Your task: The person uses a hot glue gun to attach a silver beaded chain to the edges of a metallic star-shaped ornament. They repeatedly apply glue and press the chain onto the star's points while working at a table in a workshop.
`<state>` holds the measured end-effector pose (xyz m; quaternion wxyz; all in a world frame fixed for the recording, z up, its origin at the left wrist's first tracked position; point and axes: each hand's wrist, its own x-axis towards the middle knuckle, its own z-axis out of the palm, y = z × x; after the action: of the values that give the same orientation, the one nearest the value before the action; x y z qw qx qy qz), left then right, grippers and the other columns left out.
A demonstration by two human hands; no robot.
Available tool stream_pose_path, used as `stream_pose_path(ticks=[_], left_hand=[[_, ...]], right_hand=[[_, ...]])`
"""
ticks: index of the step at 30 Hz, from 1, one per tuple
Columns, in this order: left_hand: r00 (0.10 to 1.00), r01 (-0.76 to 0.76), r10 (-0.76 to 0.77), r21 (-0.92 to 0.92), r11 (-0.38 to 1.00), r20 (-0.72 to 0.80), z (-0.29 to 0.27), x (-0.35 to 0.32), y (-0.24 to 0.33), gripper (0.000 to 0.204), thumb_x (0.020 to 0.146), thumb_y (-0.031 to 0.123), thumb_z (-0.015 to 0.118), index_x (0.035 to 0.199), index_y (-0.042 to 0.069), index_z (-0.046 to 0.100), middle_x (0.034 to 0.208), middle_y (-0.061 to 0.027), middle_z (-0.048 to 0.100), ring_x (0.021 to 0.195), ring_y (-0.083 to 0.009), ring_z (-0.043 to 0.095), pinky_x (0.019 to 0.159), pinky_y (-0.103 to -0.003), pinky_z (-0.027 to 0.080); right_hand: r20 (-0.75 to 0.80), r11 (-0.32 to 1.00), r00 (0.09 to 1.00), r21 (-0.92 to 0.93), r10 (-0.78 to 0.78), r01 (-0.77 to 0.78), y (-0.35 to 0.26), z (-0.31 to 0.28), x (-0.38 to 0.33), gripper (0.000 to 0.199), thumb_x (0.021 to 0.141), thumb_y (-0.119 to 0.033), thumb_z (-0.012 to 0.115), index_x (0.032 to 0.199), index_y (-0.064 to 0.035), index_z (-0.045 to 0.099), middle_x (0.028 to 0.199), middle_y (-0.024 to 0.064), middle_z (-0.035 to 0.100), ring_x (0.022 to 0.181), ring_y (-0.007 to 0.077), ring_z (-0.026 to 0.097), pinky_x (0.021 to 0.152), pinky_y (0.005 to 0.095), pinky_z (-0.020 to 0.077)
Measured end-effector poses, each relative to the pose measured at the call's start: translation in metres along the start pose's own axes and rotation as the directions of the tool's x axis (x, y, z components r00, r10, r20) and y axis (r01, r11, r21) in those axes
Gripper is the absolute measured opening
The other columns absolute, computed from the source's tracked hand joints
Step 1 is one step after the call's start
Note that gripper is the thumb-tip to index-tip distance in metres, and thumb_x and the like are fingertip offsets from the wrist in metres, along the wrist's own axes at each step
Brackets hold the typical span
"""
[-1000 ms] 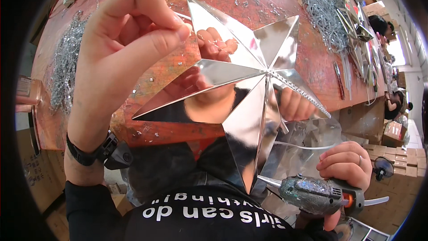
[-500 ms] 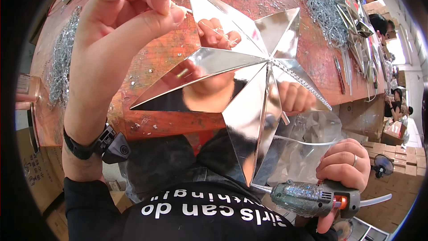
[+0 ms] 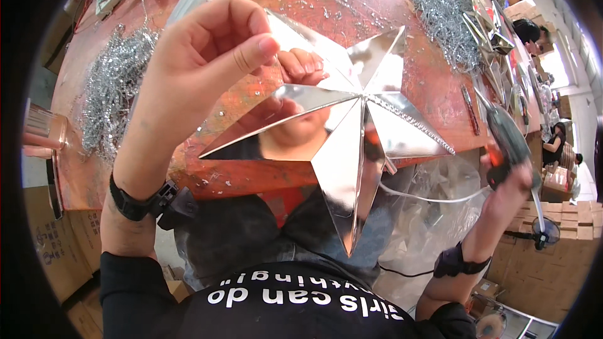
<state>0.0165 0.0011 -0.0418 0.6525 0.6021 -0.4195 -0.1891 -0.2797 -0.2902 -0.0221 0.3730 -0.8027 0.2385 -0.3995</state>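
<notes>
A mirror-silver six-pointed star lies over the table's near edge, its lowest point hanging above my lap. Along its right-hand ridge runs a narrow beaded silver strip. My left hand is raised beside the star's upper-left point, thumb and fingers pinched together; what they hold, if anything, is too small to make out. Off to the right, my right hand, smeared by motion, grips a dark grey-green glue gun with its nozzle pointing up. A pale glue stick sticks out of the gun's rear.
Silver tinsel lies at the left of the worn red table, and more tinsel at the far right. Folded silver pieces are stacked beside it. A pale cord passes under the star. Cardboard boxes and people stand beyond.
The glue gun has left the star's lowest tip and swung up and right to the table's edge. My left hand has lowered and moved right; the star has shifted slightly left.
</notes>
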Motion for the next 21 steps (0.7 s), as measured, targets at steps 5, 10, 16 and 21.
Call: stream_pose_path(ticks=[5, 10, 16, 21], left_hand=[[0.986, -0.084, 0.096, 0.095, 0.992, -0.139, -0.002, 0.005, 0.009, 0.008, 0.092, 0.006, 0.058, 0.098, 0.002, 0.056, 0.089, -0.0005, 0.058, 0.085, -0.008, 0.058, 0.078, -0.022, 0.047], [0.959, -0.016, 0.125, 0.395, 0.918, -0.252, -0.029, -0.028, 0.042, 0.012, 0.093, 0.003, 0.055, 0.101, -0.001, 0.063, 0.093, -0.0042, 0.061, 0.086, -0.0105, 0.061, 0.079, -0.023, 0.048], [0.971, 0.234, -0.145, 0.638, 0.733, -0.19, -0.057, -0.13, 0.089, 0.016, 0.077, 0.001, 0.067, 0.092, 0.0, 0.064, 0.087, -0.0082, 0.058, 0.079, -0.0175, 0.057, 0.076, -0.029, 0.048], [0.696, 0.58, -0.645, 0.776, 0.248, -0.314, -0.071, -0.178, 0.105, 0.024, 0.073, 0.008, 0.072, 0.092, 0.003, 0.058, 0.093, -0.0116, 0.058, 0.078, -0.0287, 0.059, 0.072, -0.034, 0.049]], right_hand=[[0.15, 0.876, 0.985, -0.483, 0.082, 0.001, 0.071, 0.008, 0.039, 0.043, 0.092, -0.025, 0.059, 0.124, 0.004, 0.052, 0.111, 0.0138, 0.06, 0.101, 0.0201, 0.056, 0.09, 0.0314, 0.0419], [0.225, 0.881, 0.974, -0.463, 0.017, 0.091, 0.044, 0.032, 0.032, 0.032, 0.094, -0.017, 0.055, 0.119, 0.0024, 0.056, 0.113, 0.0131, 0.059, 0.103, 0.0194, 0.056, 0.091, 0.0311, 0.0428], [-0.034, 0.884, 0.971, -0.423, -0.237, 0.201, -0.003, 0.032, -0.008, 0.024, 0.099, -0.012, 0.046, 0.11, 0.0035, 0.06, 0.115, 0.0113, 0.059, 0.108, 0.02, 0.053, 0.097, 0.0318, 0.0379], [-0.135, 0.939, 0.973, -0.315, -0.189, 0.139, -0.014, 0.028, -0.018, 0.029, 0.101, -0.016, 0.041, 0.111, 0.0052, 0.058, 0.116, 0.0103, 0.059, 0.11, 0.0179, 0.051, 0.101, 0.0305, 0.0347]])
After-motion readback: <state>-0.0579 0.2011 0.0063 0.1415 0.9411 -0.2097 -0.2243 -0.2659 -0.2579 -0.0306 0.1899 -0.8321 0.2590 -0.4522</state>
